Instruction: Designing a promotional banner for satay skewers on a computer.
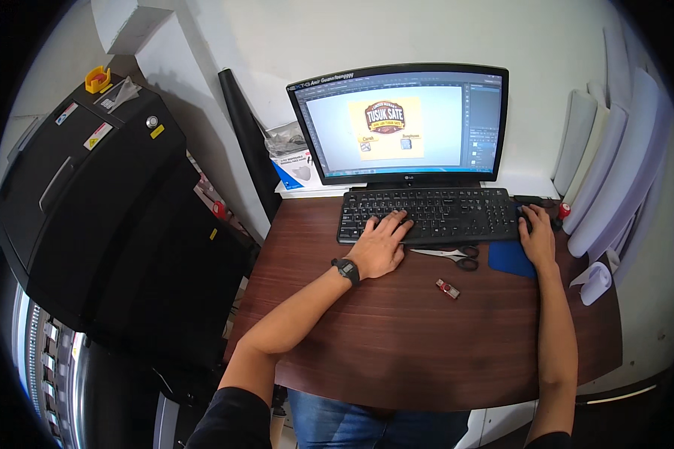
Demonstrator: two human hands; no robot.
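Note:
My left hand [382, 245] rests with its fingers spread over the left part of a black keyboard [457, 213]; a dark watch [346, 271] is on that wrist. At the right, my right hand [538, 233] is curled over a computer mouse, mostly hidden under the fingers, at the blue mouse pad [511, 258]. Behind the keyboard stands a monitor [434, 142] showing a yellow label design in an editing window. Between my hands, black-handled scissors [460, 257] lie just below the keyboard. Nearer to me is a small red and silver USB stick [448, 289].
The brown wooden desk [397, 344] has a curved front edge above my jeans. A large black machine [105, 224] fills the left side, with a yellow tape dispenser [97, 79] on top. A face mask box [296, 168] stands left of the monitor. White rolls [621, 165] lean at the right.

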